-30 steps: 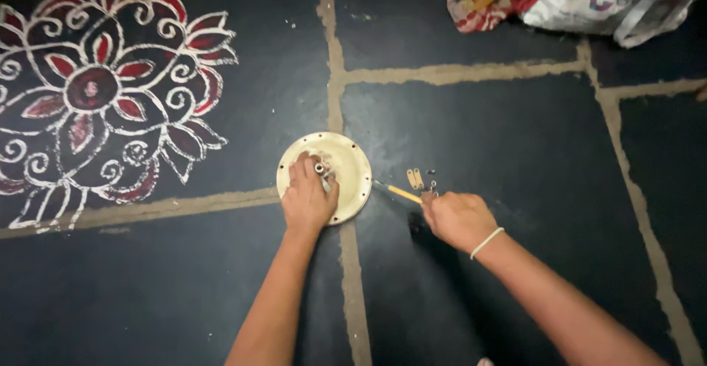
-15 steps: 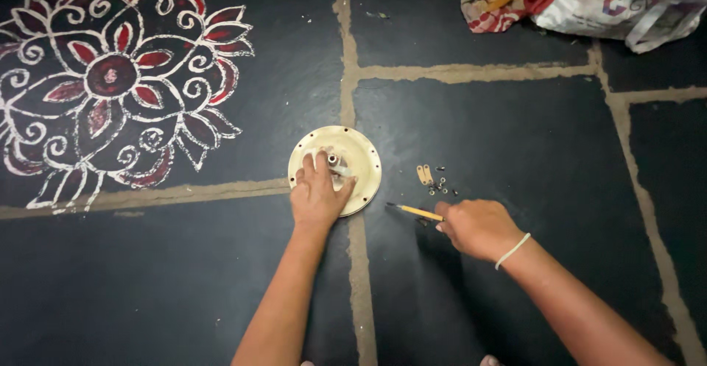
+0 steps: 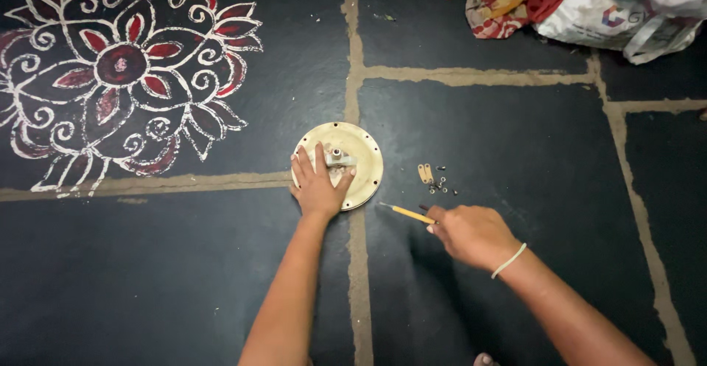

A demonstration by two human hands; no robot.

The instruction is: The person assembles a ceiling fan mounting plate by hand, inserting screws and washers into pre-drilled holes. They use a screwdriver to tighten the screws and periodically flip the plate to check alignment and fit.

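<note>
My left hand [image 3: 318, 185] lies flat on round cream plate [image 3: 340, 164], fingers spread, pressing, not gripping. Small metal hub [image 3: 336, 157] sticks up at plate middle, just past fingertips. My right hand [image 3: 471, 235] curled tight round yellow-handled screwdriver [image 3: 406, 212], tip pointing at plate, not touching it. Plate sits on dark floor [image 3: 515, 138], over pale joint line. Screws and two little flat bars [image 3: 436, 178] lie loose beside plate. I judge: small parts off, tool picked up, work on hub not yet begun. Chalk flower drawing [image 3: 121, 79] far left, cloth bags [image 3: 582, 1] top right.

Bare floor [image 3: 515, 138] beyond small screws [image 3: 440, 184]
</note>
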